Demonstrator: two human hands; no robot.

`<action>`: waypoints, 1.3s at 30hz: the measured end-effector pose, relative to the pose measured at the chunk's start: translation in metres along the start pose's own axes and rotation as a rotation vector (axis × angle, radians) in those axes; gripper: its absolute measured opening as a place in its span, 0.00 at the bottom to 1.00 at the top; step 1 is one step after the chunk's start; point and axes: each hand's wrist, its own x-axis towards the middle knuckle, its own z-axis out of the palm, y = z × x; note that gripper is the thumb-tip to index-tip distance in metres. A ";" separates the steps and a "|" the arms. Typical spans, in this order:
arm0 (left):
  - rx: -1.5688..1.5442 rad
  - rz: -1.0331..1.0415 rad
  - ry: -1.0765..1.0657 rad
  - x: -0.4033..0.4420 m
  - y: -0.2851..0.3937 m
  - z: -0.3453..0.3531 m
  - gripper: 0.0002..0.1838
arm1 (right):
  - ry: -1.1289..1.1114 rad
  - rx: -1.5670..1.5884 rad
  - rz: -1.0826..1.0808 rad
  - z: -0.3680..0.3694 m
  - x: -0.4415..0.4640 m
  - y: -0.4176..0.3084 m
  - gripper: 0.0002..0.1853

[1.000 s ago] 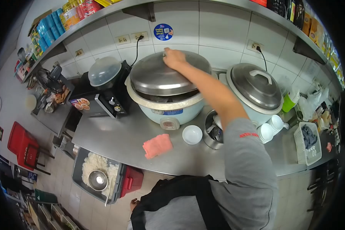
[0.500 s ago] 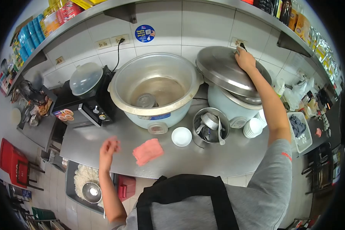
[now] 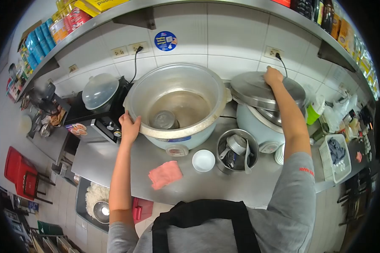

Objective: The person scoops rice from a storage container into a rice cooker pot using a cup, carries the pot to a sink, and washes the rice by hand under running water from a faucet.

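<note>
My right hand is closed on the handle of a large steel lid, which lies over the lidded rice cooker on the right. My left hand touches the left rim of the big uncovered rice cooker, thumb and fingers apart. Inside its pot stands a small metal cup; the pot's bottom shows brownish residue. In front of it are a pink cloth, a white bowl and a steel pot holding ladles and utensils.
A black microwave with a covered bowl on top stands left. Below the counter's left edge, a grey bin holds rice and a metal bowl. A white basket and plastic bags are at the right. A shelf runs overhead.
The lid has moved right from the big cooker onto the other cooker's lid, uncovering the pot. My left hand has risen from low beside my body to the open cooker's rim.
</note>
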 end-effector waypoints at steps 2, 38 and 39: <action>-0.027 -0.072 -0.022 0.003 0.011 -0.004 0.44 | -0.054 -0.003 0.028 -0.005 -0.002 -0.008 0.21; -0.930 0.011 0.106 -0.032 0.111 -0.164 0.20 | -0.406 1.517 0.140 -0.205 -0.270 -0.087 0.14; -0.943 0.021 0.108 -0.053 0.119 -0.166 0.21 | -0.403 1.545 0.169 -0.209 -0.286 -0.069 0.14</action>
